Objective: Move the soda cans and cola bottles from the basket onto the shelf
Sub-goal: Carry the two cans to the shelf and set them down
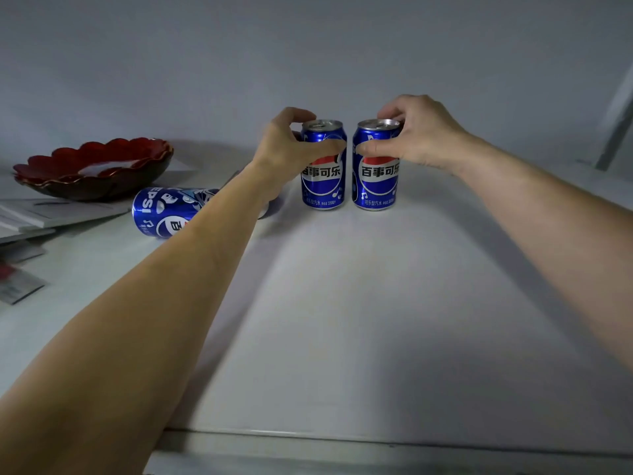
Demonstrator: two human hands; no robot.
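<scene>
Pale shelf (376, 303) under a grey wall (308, 46) bears two upright cans (323, 186).

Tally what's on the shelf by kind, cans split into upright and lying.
Upright cans: 2, the left can gripped by the left hand, the right can by the right hand
Lying can: 1
Red bowl: 1
Total: 4

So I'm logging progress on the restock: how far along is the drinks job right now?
Three blue cans are on the white shelf. One lying can is on its side near the red bowl. In hand: the left hand grips one upright can, the right hand grips another upright can beside it. No cola bottles show on the shelf; the basket is out of view, so what remains is unclear.
</scene>
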